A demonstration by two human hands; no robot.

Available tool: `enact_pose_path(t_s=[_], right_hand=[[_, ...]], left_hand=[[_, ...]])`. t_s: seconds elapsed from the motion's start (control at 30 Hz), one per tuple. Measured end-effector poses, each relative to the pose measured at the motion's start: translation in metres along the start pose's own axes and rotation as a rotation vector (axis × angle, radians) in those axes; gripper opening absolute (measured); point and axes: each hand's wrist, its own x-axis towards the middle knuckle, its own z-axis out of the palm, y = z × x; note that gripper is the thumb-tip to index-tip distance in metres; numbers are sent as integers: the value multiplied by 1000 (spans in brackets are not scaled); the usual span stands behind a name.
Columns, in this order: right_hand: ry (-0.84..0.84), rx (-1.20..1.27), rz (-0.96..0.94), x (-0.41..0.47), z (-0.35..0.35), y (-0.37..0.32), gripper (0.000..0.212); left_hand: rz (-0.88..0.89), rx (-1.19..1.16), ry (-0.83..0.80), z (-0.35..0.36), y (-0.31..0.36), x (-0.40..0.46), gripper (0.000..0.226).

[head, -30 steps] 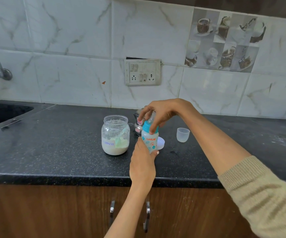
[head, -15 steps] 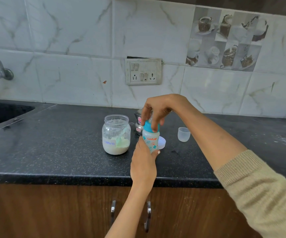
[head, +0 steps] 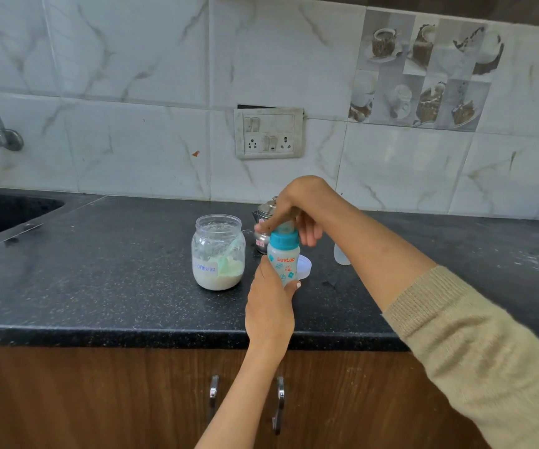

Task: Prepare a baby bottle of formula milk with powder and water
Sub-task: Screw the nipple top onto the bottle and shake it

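The left hand (head: pixel 269 307) is wrapped around the upright baby bottle (head: pixel 283 259) at the counter's (head: pixel 99 286) front edge, while the right hand (head: pixel 297 209) pinches what seems its teal cap (head: pixel 283 240), the open formula jar (head: pixel 218 252) at nine o'clock.

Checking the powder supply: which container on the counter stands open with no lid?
The clear formula jar, left of the baby bottle. Its mouth is uncovered, while the bottle wears its teal collar and the steel pot looks lidded.
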Motion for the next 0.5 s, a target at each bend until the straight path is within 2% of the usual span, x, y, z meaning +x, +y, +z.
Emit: enact_pose_path(t_s=[0.07, 0.1, 0.2, 0.27, 0.4, 0.5], right_hand=[[-21, 70, -55, -1, -3, 4, 100], [14, 67, -127, -1, -4, 6, 98], [91, 10, -317, 0, -4, 8, 66], [118, -33, -304, 3, -2, 8, 55], [140, -27, -198, 4, -3, 9, 57], [147, -15, -190, 6, -3, 8, 58]], left_hand=[[0, 1, -1, 0, 0, 0, 61], [-1, 2, -3, 0, -1, 0, 60], [2, 2, -5, 0, -1, 0, 59], [4, -2, -1, 0, -1, 0, 58], [16, -1, 5, 0, -1, -1, 58], [15, -9, 0, -1, -1, 0, 59]])
